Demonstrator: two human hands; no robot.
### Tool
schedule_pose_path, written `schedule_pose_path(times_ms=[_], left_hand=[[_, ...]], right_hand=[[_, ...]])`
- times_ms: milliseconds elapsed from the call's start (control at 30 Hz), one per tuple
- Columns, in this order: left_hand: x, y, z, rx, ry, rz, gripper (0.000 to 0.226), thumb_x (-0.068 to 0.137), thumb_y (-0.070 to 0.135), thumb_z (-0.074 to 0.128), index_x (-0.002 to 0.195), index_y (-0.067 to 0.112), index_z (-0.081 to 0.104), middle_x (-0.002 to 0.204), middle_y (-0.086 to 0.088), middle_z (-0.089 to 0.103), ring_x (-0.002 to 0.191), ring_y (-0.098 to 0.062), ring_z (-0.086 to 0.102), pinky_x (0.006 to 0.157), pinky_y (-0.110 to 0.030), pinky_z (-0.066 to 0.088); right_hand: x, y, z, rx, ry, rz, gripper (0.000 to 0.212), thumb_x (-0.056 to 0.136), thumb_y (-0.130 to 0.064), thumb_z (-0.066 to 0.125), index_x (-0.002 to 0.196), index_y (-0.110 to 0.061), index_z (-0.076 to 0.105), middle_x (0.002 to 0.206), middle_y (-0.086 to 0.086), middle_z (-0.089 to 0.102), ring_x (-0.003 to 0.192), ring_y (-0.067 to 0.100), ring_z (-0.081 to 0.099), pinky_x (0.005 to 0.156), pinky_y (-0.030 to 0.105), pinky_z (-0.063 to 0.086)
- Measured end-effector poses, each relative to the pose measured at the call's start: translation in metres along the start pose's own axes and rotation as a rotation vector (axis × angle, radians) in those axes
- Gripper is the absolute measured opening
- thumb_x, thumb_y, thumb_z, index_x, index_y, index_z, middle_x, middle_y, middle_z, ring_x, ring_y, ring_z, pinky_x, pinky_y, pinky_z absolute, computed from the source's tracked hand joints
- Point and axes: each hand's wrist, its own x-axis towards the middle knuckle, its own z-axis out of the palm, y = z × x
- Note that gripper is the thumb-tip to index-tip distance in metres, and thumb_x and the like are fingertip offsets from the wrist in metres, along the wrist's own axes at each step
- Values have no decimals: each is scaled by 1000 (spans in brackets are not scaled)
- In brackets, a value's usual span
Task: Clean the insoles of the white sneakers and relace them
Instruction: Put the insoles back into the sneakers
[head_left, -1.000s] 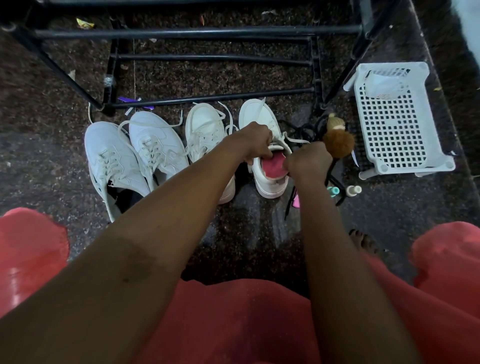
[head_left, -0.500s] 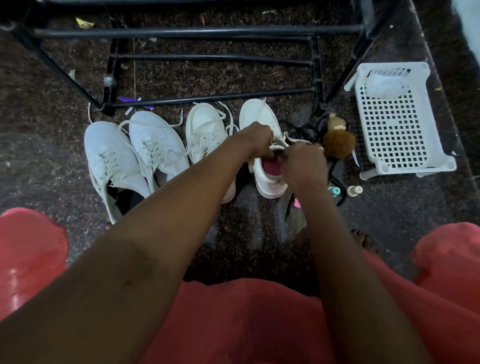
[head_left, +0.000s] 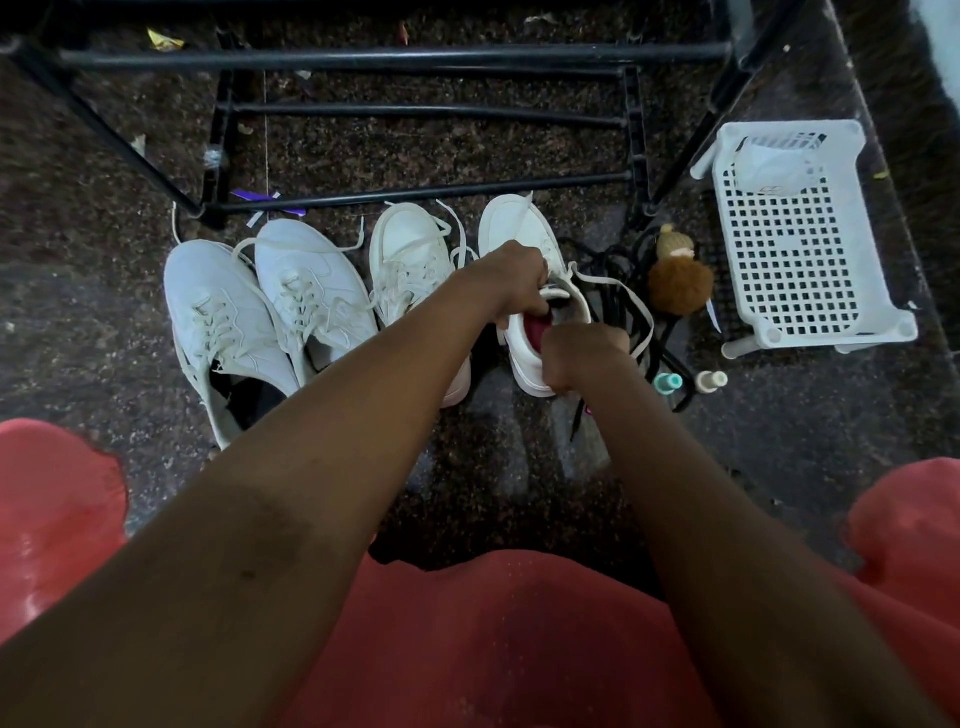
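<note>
While the right hand (head_left: 582, 358) is sitting fisted over the heel of the rightmost white sneaker (head_left: 511, 228), its grasp hidden, the left hand (head_left: 519, 275) is gripping the tongue above the pink insole (head_left: 535, 332). That sneaker is standing on the floor (head_left: 493, 467) beside three other white sneakers (head_left: 306, 280), before a black rack (head_left: 415, 54).

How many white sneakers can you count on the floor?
4, in a row: leftmost sneaker, second sneaker beside it, third sneaker behind the left forearm, fourth sneaker gripped by the left hand.
</note>
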Motion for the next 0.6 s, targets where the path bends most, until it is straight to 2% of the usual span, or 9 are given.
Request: schedule_pose_path(times_ms=[100,267,333,433,500,567,600], left_hand=[[-1,0,1,6,4,0,29,79,13,65,57,13,46,60,-7,51,57,-29,62,56,-34,53],[-3,2,0,1,16,-1,32,80,15,66,56,13,45,61,-7,50,52,-26,60,53,-32,50],[-2,2,0,10,16,-2,33,80,16,66,56,14,44,60,-6,48,50,-23,58,52,-31,49],[-2,2,0,6,12,-10,30,81,16,65,59,13,46,60,-5,50,52,-25,60,56,-33,53],[-3,2,0,-5,4,-7,29,81,15,65,59,13,47,61,-6,51,55,-28,63,60,-35,55],[-2,2,0,-3,9,-5,29,81,15,65,59,13,47,60,-5,51,53,-26,62,61,-35,55],[-2,2,1,-6,15,-5,29,81,15,65,59,14,47,60,-5,51,51,-24,61,60,-35,55]], right_hand=[[-1,-3,2,180,100,-22,29,91,-16,46,116,-8,55,121,12,56,111,32,55,86,37,42],[7,1,-5,268,-153,14,10,81,-8,50,91,-6,49,100,16,58,97,34,55,76,37,43],[7,-3,-9,223,-219,48,21,82,-9,51,103,-8,54,94,10,57,98,31,55,78,35,40],[7,-12,-7,154,-167,85,39,91,-18,47,130,-16,48,126,4,55,121,26,49,84,34,39],[6,-14,-2,181,-113,99,42,91,-19,46,133,-17,45,130,5,53,123,27,48,85,34,40],[6,-10,2,226,-126,95,34,87,-13,52,121,-10,51,111,7,59,111,29,55,78,33,40],[6,-8,2,254,-146,87,22,83,-10,56,105,-5,55,94,6,58,99,29,58,74,33,40]])
